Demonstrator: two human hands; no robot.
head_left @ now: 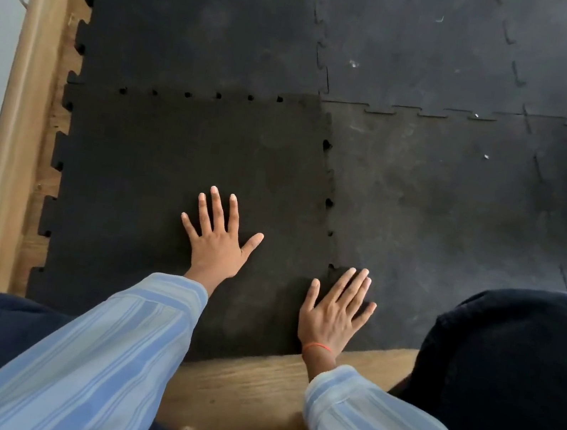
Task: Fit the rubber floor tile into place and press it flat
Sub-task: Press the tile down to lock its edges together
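Sleeves: striped blue, both arms reaching forward from dark-clad knees.
Tile position: rubber floor tile lies in the near-left slot, meeting laid tiles on its far and right sides.
Left hand: fingers spread wide, palm flat mid-tile, holding nothing.
Right hand: flat, fingers together, on the right seam near the tile's front corner.
Seams: small dark gaps show along both joints.
Progress: judged placed; tabs not fully seated, pressing left.
Surroundings: wood floor, skirting left.
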